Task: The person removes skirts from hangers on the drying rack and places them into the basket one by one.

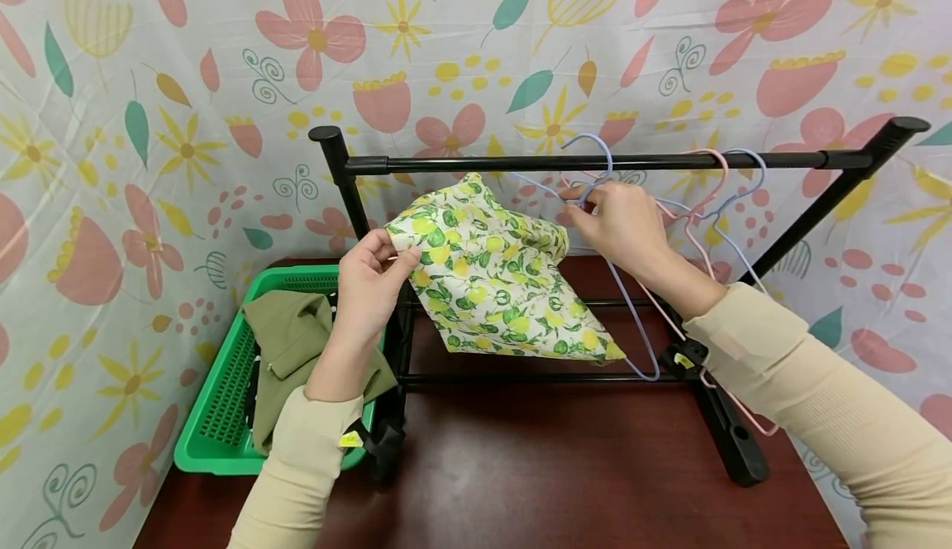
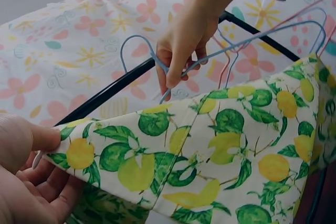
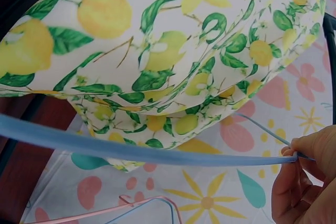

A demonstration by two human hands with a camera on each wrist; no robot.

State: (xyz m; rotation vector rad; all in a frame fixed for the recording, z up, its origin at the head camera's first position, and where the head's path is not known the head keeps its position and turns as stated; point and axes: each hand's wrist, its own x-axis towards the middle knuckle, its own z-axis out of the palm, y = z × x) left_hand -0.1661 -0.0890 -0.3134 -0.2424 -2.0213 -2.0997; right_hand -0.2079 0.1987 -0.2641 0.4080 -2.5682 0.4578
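My left hand [image 1: 369, 280] pinches the edge of a white cloth garment [image 1: 494, 284] printed with lemons and green leaves. The garment hangs slanted below the rail, and its exact kind is unclear. Thumb and fingers of my right hand [image 1: 623, 222] pinch a blue hanger [image 1: 632, 309] just under its hook. That hook crosses the black rail [image 1: 476, 165]. One hanger arm passes behind or into the garment, so its end is hidden; the other arm [image 3: 157, 150] lies outside the cloth. In the left wrist view, a seam [image 2: 176, 156] runs down the garment.
A pink hanger [image 1: 695, 214] and another blue hanger [image 1: 754, 169] hang farther right on the rail. The black rack stands on a dark red table [image 1: 521, 466]. At left, a green basket [image 1: 216, 458] holds an olive garment [image 1: 286, 342] over dark dotted cloth. Behind hangs a flowered curtain [image 1: 446, 28].
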